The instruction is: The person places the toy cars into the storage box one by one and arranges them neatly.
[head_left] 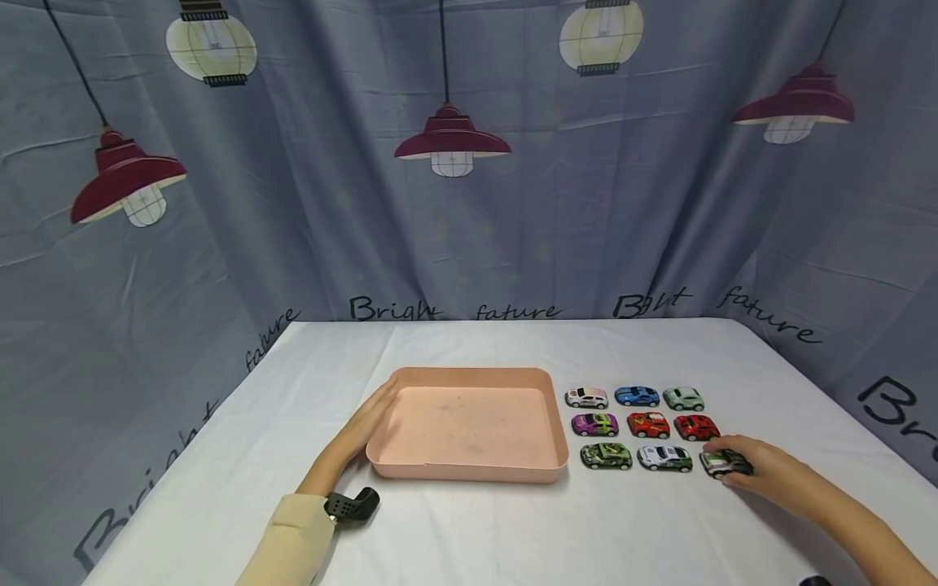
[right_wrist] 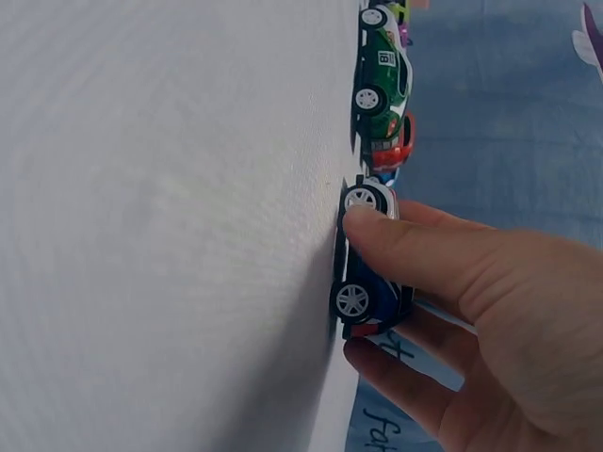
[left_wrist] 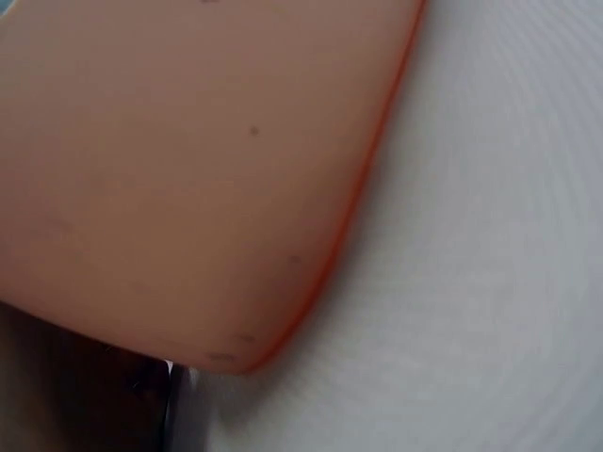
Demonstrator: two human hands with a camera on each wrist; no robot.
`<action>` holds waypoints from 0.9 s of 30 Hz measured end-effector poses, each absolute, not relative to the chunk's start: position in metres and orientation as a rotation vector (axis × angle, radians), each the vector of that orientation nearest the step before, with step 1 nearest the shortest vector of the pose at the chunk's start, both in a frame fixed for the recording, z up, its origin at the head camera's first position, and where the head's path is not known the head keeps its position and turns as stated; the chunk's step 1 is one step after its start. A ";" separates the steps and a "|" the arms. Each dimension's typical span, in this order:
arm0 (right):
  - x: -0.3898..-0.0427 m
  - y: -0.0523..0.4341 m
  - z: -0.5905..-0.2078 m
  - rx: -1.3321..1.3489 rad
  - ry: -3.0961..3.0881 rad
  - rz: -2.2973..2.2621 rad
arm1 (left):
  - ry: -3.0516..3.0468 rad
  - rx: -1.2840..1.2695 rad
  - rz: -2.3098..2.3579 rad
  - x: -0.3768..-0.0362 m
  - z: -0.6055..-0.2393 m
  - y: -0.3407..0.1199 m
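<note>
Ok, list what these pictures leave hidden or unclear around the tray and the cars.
- Left wrist view: left hand hidden; the blurred pink tray fills the frame.
- Head view: the gripped toy car is partly covered by the right hand.
- Right wrist view: most other cars cut off by the top edge.

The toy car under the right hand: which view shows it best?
The right wrist view: the toy car fills the frame close up, the right hand pinching it, wheels visible. The head view shows it small, partly covered by fingers. The left wrist view shows only the pink tray.
</note>
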State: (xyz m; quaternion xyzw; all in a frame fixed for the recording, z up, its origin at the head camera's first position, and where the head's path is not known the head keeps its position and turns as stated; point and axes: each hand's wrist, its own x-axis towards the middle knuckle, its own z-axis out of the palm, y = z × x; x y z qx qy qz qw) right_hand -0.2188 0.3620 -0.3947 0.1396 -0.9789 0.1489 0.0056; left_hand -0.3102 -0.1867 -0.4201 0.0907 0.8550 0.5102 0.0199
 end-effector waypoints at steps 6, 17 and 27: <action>-0.220 0.362 -0.396 0.474 -3.059 0.473 | 2.627 0.308 1.601 -0.308 -0.421 -0.190; -0.220 0.366 -0.400 0.519 -3.045 0.443 | 2.613 0.357 1.636 -0.309 -0.422 -0.190; -0.217 0.365 -0.390 0.464 -3.035 0.473 | 2.580 0.351 1.675 -0.310 -0.421 -0.189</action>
